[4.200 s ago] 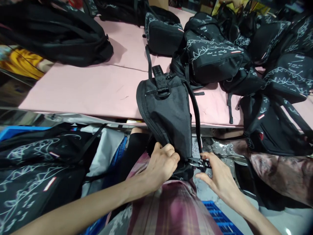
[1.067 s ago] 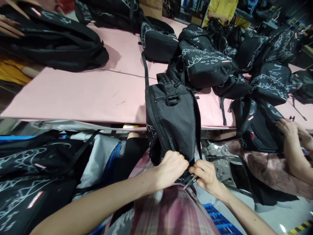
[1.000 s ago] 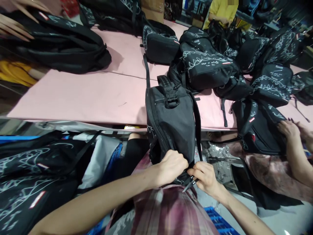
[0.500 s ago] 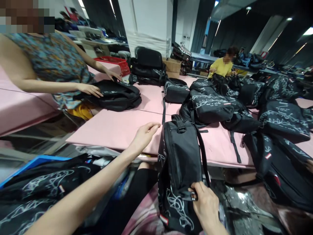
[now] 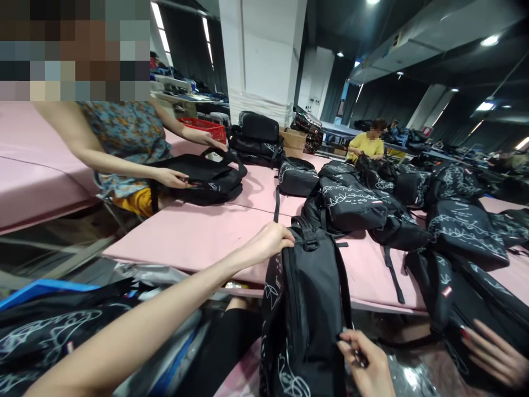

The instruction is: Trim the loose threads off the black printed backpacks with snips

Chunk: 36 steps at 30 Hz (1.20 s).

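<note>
A black backpack (image 5: 316, 298) with white scribble lines stands tilted in front of me, its top against the pink table's edge. My left hand (image 5: 270, 241) is closed on the upper left edge of this backpack, near its top loop and buckle. Low on the bag's right side, my right hand (image 5: 370, 361) is closed around a small dark, shiny metal tool (image 5: 360, 358), partly hidden by the fingers. Its fingertips are at the bag's right edge. The lower end of the backpack runs out of view.
Several black backpacks (image 5: 351, 204) lie on the pink table (image 5: 165, 234). Across at left, a co-worker's hands (image 5: 171, 177) handle another backpack (image 5: 206, 176). Another person's hand (image 5: 494, 353) reaches in at lower right. More patterned bags (image 5: 45, 336) lie beside a blue-edged container (image 5: 53, 286).
My left hand has moved from beside the backpack onto its upper edge. My right hand has shifted right, from the bag's front to its right edge. The view has tilted upward.
</note>
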Available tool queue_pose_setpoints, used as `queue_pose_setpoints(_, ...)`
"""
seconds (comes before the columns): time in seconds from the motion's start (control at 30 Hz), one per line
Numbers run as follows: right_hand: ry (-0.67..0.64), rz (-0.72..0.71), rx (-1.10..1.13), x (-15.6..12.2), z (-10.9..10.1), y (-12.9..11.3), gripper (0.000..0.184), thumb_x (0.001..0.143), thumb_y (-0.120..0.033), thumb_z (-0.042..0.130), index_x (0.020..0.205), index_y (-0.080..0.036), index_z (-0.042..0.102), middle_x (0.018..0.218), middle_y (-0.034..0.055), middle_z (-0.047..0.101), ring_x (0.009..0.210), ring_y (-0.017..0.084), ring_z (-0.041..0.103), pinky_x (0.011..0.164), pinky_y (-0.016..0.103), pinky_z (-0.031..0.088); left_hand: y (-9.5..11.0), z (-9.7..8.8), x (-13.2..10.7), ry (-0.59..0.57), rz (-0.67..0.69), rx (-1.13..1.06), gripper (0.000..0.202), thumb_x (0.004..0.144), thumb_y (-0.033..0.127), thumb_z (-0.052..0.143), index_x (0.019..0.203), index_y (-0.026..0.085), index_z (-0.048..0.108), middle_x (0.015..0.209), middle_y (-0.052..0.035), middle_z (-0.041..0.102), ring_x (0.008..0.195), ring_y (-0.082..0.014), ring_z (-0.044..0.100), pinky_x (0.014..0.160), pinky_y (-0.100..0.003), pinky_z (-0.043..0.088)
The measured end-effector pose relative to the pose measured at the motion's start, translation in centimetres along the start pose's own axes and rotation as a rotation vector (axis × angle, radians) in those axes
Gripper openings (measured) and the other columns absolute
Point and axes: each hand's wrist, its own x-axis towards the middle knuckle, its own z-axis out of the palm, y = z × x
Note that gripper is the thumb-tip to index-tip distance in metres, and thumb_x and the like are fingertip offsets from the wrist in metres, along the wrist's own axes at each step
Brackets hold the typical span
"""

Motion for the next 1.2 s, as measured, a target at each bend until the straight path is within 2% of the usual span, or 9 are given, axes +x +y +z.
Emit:
queue_pose_setpoints(0.2, -0.085, -0.187, -0.008, 4.0, 0.5, -2.5, 0.021, 0.086, -0.032, 0.048, 0.076, -0.02, 0.062, 0.065, 0.0015, 0.06, 0.056, 0.013, 0.058, 0.053, 0.02, 0.046, 1.5, 0.2, -0.2, -0.065, 0.096, 0.524, 0.021, 0.073, 0.005, 0.045, 0.066, 0.014, 0.063, 0.067, -0.0091, 0.066, 0.062, -0.0203, 0.062, 0.056, -0.026, 0.041)
queue_pose_setpoints(0.33, -0.136, -0.289, -0.022, 5.6, 0.9, -3.1, 0.018, 0.087, -0.027, 0.047, 0.077, -0.019, 0.06, 0.064, 0.001, 0.058, 0.053, 0.012, 0.056, 0.05, 0.02, 0.043, 1.3, 0.3, -0.3, -0.106, 0.175, 0.652, 0.02, 0.072, 0.002, 0.041, 0.073, 0.012, 0.059, 0.071, -0.0108, 0.064, 0.061, -0.0204, 0.06, 0.054, -0.027, 0.04)
queue_pose_setpoints(0.5, -0.139, -0.277, -0.038, 6.5, 0.7, -3.5, 0.02, 0.087, -0.028, 0.046, 0.075, -0.018, 0.06, 0.063, 0.0017, 0.059, 0.053, 0.013, 0.056, 0.05, 0.02, 0.043, -0.6, -0.1, -1.3, -0.018, 0.094, 0.481, 0.015, 0.079, 0.015, 0.041, 0.078, 0.014, 0.055, 0.073, -0.0058, 0.06, 0.06, -0.0169, 0.057, 0.055, -0.026, 0.04)
queue_pose_setpoints(0.63, -0.113, -0.136, -0.065, 7.3, 0.3, -3.8, 0.021, 0.086, -0.031, 0.048, 0.073, -0.019, 0.06, 0.067, 0.0019, 0.062, 0.06, 0.014, 0.059, 0.056, 0.021, 0.046, -1.5, -0.1, -2.2, 0.12, -0.01, 0.102, 0.016, 0.08, 0.019, 0.042, 0.077, 0.016, 0.057, 0.071, -0.0016, 0.061, 0.061, -0.0132, 0.056, 0.058, -0.022, 0.042)
queue_pose_setpoints(0.73, -0.079, -0.048, -0.093, 8.3, 0.3, -4.2, 0.018, 0.082, -0.036, 0.054, 0.084, -0.02, 0.06, 0.077, 0.0028, 0.065, 0.069, 0.017, 0.063, 0.061, 0.023, 0.049, -1.5, 0.2, -2.1, 0.2, -0.027, -0.07, 0.021, 0.083, 0.024, 0.044, 0.081, 0.016, 0.064, 0.081, -0.0029, 0.067, 0.074, -0.0146, 0.061, 0.069, -0.024, 0.045)
queue_pose_setpoints(0.87, -0.042, -0.062, -0.19, 9.7, 0.5, -5.9, 0.038, 0.078, -0.042, 0.058, 0.109, -0.02, 0.053, 0.094, 0.0063, 0.065, 0.083, 0.02, 0.064, 0.07, 0.029, 0.051, -1.1, 0.5, -1.3, 0.123, 0.035, 0.024, 0.016, 0.08, 0.024, 0.053, 0.083, 0.022, 0.069, 0.092, -0.0009, 0.069, 0.089, -0.0173, 0.061, 0.082, -0.027, 0.043)
queue_pose_setpoints(0.97, -0.032, -0.152, -0.243, 10.7, 0.7, -7.5, 0.027, 0.085, -0.038, 0.05, 0.104, -0.02, 0.053, 0.094, 0.0073, 0.064, 0.084, 0.02, 0.062, 0.07, 0.03, 0.05, -0.8, 0.4, -1.0, 0.098, -0.037, 0.069, 0.013, 0.079, 0.022, 0.055, 0.076, 0.021, 0.068, 0.086, 0.0002, 0.067, 0.083, -0.0163, 0.06, 0.074, -0.025, 0.044)
queue_pose_setpoints(1.07, -0.017, -0.272, -0.277, 11.9, 1.2, -8.9, 0.018, 0.088, -0.032, 0.045, 0.096, -0.02, 0.056, 0.092, 0.0068, 0.063, 0.08, 0.018, 0.061, 0.067, 0.027, 0.048, -0.7, 0.7, -1.2, 0.1, 0.001, 0.138, 0.015, 0.081, 0.017, 0.05, 0.075, 0.018, 0.063, 0.081, -0.0017, 0.064, 0.077, -0.016, 0.057, 0.069, -0.025, 0.043)
queue_pose_setpoints(1.2, 0.097, -0.405, -0.405, 13.7, 2.5, -10.1, 0.016, 0.088, -0.027, 0.047, 0.094, -0.019, 0.06, 0.086, 0.0051, 0.063, 0.075, 0.016, 0.06, 0.062, 0.025, 0.043, -1.2, 1.9, -1.8, 0.229, 0.093, 0.149, 0.017, 0.085, 0.015, 0.041, 0.074, 0.016, 0.054, 0.077, -0.0038, 0.056, 0.075, -0.0166, 0.051, 0.067, -0.027, 0.041)
